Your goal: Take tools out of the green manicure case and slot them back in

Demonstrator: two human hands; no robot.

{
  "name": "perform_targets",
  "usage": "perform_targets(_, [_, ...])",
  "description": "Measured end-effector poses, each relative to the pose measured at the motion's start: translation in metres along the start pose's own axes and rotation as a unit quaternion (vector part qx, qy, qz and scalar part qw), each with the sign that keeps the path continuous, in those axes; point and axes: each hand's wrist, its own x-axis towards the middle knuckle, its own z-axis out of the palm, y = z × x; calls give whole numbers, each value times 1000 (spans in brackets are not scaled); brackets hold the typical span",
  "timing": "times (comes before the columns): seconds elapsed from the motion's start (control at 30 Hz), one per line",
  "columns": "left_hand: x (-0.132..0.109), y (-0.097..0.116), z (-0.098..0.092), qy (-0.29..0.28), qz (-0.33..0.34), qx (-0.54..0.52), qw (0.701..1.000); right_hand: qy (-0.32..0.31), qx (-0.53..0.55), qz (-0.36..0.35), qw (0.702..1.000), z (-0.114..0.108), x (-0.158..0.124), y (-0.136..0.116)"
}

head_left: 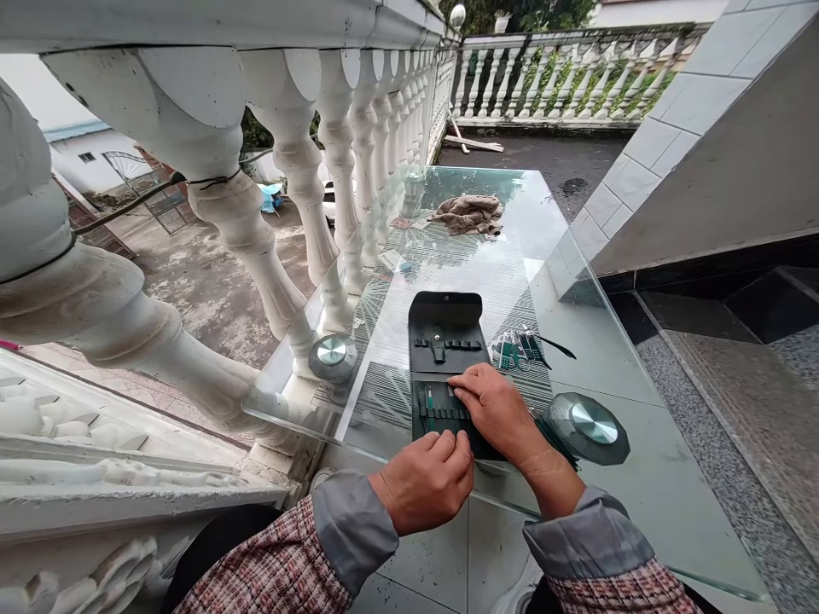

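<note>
Head view: open black case [446, 317] lies partly under both hands [427, 483] [497, 411].

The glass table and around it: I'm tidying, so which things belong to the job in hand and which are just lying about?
Apparently in use: open, black folding case; small green-and-silver metal tools beside it.
Apparently lying about: crumpled, brown cloth; long, pale strips on the floor.

In front of me is a clear glass counter [665, 486] with a striped pattern and two round metal discs [332, 350] at its near end. On it I have an unfolded black manicure case [426, 362], green-and-silver manicure tools [530, 348] just right of it, slim dark-green tools [555, 439] nearer me, and a crumpled brown rag [470, 213] farther off.
</note>
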Motion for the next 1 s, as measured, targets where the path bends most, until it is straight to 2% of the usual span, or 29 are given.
perform_targets(0.1, [-1,0,1,-10,-1,5,1000,12,13,-16,1000,-3,-3,0])
perform_targets(0.2, [-1,0,1,-6,-2,10,1000,73,42,-7,996,-14,-6,6])
perform_targets(0.33, [-2,0,0,2,1,9,1000,176,38,87,980,-42,-16,25])
perform_targets(0.43, [-2,0,1,12,-2,5,1000,209,17,159,965,-60,-27,42])
perform_targets(0.53, [-3,1,3,24,-2,1,1000,184,10,190,964,-67,-40,53])
perform_targets(0.77, [-3,1,4,20,8,2,1000,20,-42,158,986,-59,-61,52])
perform_targets(1.0, [-1,0,4,30,7,-8,1000,-8,-164,165,973,-56,-66,44])
